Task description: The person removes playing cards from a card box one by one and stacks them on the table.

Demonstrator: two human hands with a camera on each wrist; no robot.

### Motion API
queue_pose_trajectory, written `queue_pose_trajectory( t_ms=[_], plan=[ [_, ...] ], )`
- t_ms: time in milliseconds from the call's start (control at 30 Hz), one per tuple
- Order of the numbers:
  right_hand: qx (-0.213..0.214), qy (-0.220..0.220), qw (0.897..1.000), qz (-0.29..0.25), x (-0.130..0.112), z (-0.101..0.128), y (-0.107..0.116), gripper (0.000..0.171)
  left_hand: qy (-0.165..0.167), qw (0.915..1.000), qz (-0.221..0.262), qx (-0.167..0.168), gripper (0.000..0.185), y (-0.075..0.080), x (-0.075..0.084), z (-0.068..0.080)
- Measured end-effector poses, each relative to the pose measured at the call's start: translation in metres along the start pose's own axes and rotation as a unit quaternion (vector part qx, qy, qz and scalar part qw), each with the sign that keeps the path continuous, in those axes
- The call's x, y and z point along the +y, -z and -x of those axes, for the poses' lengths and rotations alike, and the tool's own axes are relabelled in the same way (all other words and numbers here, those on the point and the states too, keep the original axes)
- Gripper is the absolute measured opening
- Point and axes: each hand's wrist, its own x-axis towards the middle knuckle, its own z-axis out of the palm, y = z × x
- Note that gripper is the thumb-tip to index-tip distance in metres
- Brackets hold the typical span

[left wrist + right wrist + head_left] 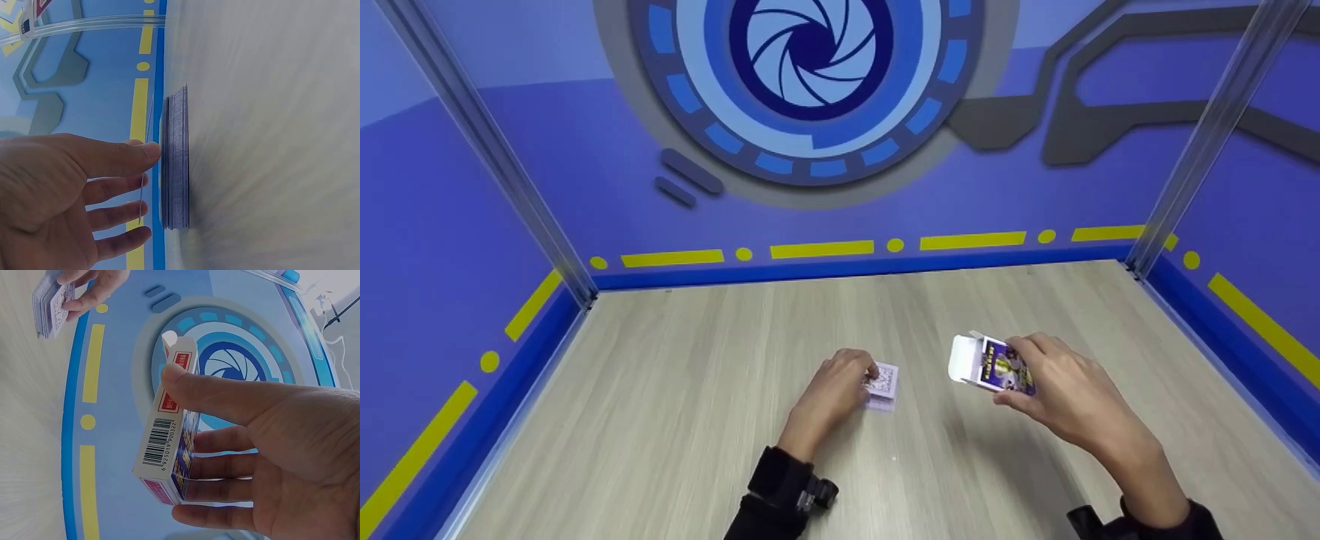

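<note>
A stack of playing cards (pixel 175 169) lies on the wooden table in the middle. Just over it my left hand (pixel 840 379) pinches a single thin playing card (pixel 140 197) between thumb and fingers, edge-on in the left wrist view. The card's patterned face (pixel 885 379) shows beyond the fingertips in the head view. To the right, my right hand (pixel 1065 382) holds a purple and white card box (pixel 1005 367) above the table, thumb on one narrow side and fingers on the other. Its end flap (pixel 962 358) stands open towards the left. A barcode (pixel 159 441) shows on the box's side.
The wooden table (pixel 697 360) is bounded by a blue back wall (pixel 547 172) with yellow marks, and by side walls. Transparent posts (pixel 502 157) stand at the back corners. Each wrist wears a black strap with a small camera (pixel 817 493).
</note>
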Motion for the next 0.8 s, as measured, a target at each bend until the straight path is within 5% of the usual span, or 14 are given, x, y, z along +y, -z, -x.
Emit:
queue_pose_trajectory(
  t_ms=[800],
  plan=[
    [-0.002,0.001,1.000,-0.001,-0.0015,-0.0007,-0.0021,0.067,0.042,0.9983,0.030,-0.027,0.037,-0.0050,-0.0001,0.0024]
  ],
)
